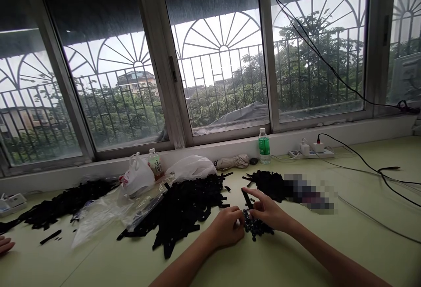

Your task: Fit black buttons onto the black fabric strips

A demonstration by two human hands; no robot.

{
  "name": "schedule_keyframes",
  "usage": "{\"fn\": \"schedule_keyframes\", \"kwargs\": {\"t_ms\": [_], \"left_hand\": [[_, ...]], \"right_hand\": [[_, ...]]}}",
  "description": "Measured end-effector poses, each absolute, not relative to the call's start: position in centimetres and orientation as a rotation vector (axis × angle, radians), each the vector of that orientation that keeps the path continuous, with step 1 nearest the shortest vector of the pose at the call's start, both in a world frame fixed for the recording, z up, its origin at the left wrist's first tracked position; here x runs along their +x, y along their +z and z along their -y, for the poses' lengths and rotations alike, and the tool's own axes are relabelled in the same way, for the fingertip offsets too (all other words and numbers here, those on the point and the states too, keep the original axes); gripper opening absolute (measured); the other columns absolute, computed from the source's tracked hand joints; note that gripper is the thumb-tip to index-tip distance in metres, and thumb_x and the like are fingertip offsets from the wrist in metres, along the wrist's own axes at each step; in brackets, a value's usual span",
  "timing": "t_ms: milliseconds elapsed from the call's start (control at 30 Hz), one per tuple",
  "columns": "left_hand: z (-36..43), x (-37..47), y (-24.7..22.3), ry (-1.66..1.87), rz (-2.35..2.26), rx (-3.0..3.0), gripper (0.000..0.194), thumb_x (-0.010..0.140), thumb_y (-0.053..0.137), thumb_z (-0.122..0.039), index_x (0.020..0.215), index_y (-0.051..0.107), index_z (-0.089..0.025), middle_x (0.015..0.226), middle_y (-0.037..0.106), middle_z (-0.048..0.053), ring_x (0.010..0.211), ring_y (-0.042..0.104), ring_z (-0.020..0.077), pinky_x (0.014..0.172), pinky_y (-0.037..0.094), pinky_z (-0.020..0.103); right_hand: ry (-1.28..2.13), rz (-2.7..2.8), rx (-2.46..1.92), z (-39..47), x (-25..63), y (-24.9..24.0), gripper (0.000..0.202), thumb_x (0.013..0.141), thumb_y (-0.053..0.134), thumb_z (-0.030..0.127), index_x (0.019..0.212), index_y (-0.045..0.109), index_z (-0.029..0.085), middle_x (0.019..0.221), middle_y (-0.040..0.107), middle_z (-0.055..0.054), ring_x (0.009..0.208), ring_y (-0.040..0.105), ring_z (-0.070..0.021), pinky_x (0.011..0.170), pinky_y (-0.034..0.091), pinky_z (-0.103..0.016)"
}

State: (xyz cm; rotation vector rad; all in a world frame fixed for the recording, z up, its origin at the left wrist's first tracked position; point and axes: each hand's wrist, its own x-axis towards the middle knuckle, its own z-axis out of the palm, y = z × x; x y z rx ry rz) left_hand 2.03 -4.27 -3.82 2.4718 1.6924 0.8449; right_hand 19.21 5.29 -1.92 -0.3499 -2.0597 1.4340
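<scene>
My right hand (pixel 271 211) pinches a short black fabric strip (pixel 246 199) near its lower end, with the index finger stretched along toward the strip's top. Close by on the left, my left hand (pixel 227 229) is closed with curled fingers; anything inside them is hidden. A small pile of dark round pieces (pixel 259 228) lies on the table between and below both hands. A big heap of black strips (pixel 187 203) spreads to the left of my left hand. Beyond my right hand is a smaller heap of black strips (pixel 268 182).
Another black heap (pixel 70 201), clear plastic (pixel 101 219) and a white bag (pixel 138 176) lie left. Bottles (pixel 264 146) stand by the windowsill. A power strip (pixel 311 153) and cables (pixel 358 151) are at right. Another person's hand (pixel 5 244) shows at the left edge.
</scene>
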Motion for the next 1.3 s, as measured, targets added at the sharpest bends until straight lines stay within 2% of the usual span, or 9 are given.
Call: {"fn": "schedule_keyframes", "kwargs": {"t_ms": [233,333,533,700,1033,1167,1300], "left_hand": [[4.0,2.0,-3.9,0.869,-1.666,2.382,0.021,0.060,0.050,-0.004,0.074,0.059,-0.017,0.073,0.057,0.001,0.060,0.052,0.0105,0.054,0.040,0.018],[3.9,2.0,-3.8,0.904,-1.635,2.344,0.025,0.058,0.050,-0.002,0.076,0.061,-0.016,0.072,0.057,0.001,0.061,0.052,0.0106,0.054,0.040,0.018],[3.9,2.3,-3.7,0.958,-1.666,2.304,0.034,0.058,0.049,-0.001,0.082,0.068,-0.016,0.067,0.059,0.001,0.058,0.051,0.0108,0.056,0.041,0.020],[3.9,2.2,-3.8,1.006,-1.691,2.242,0.031,0.062,0.051,-0.003,0.080,0.072,-0.017,0.069,0.060,0.002,0.057,0.051,0.0103,0.058,0.042,0.021],[4.0,2.0,-3.1,1.063,-1.677,2.039,0.008,0.070,0.064,-0.019,0.074,0.069,-0.015,0.066,0.064,0.001,0.060,0.051,0.0114,0.058,0.039,0.022],[3.8,2.7,-3.0,1.331,-1.512,1.713,0.020,0.074,0.066,-0.033,0.072,0.065,-0.013,0.063,0.063,0.002,0.057,0.051,0.0113,0.055,0.039,0.023],[3.6,3.7,-2.9,1.426,-1.309,1.466,0.032,0.067,0.072,-0.043,0.069,0.063,-0.012,0.059,0.063,0.003,0.056,0.058,0.0146,0.055,0.041,0.025]], "right_hand": [[1.450,2.085,-0.364,-5.3,19.5,-1.9,0.066,0.075,0.055,0.025,0.139,0.035,0.026,0.144,0.033,-0.011,0.063,0.063,-0.0100,0.059,0.053,-0.026],[1.437,2.107,-0.372,-5.3,19.6,-1.9,0.067,0.075,0.053,0.023,0.139,0.034,0.025,0.145,0.032,-0.013,0.064,0.063,-0.0096,0.057,0.052,-0.024],[1.440,2.129,-0.378,-5.3,19.6,-1.8,0.068,0.075,0.053,0.020,0.140,0.032,0.022,0.125,0.054,-0.013,0.064,0.064,-0.0110,0.055,0.049,-0.023],[1.450,2.128,-0.408,-5.1,19.5,-1.7,0.069,0.075,0.053,0.020,0.140,0.031,0.018,0.099,0.066,-0.008,0.064,0.064,-0.0124,0.056,0.049,-0.023],[1.474,2.123,-0.395,-5.3,19.4,-2.0,0.069,0.075,0.053,0.017,0.140,0.031,0.017,0.084,0.066,-0.004,0.062,0.063,-0.0118,0.056,0.049,-0.023],[1.503,2.088,-0.322,-5.0,19.3,-2.2,0.067,0.076,0.055,0.018,0.139,0.032,0.019,0.091,0.066,-0.005,0.064,0.064,-0.0130,0.058,0.050,-0.025],[1.524,2.104,-0.274,-4.4,19.1,-2.3,0.068,0.077,0.059,0.024,0.139,0.032,0.018,0.072,0.067,-0.002,0.064,0.065,-0.0158,0.056,0.050,-0.027]]}}
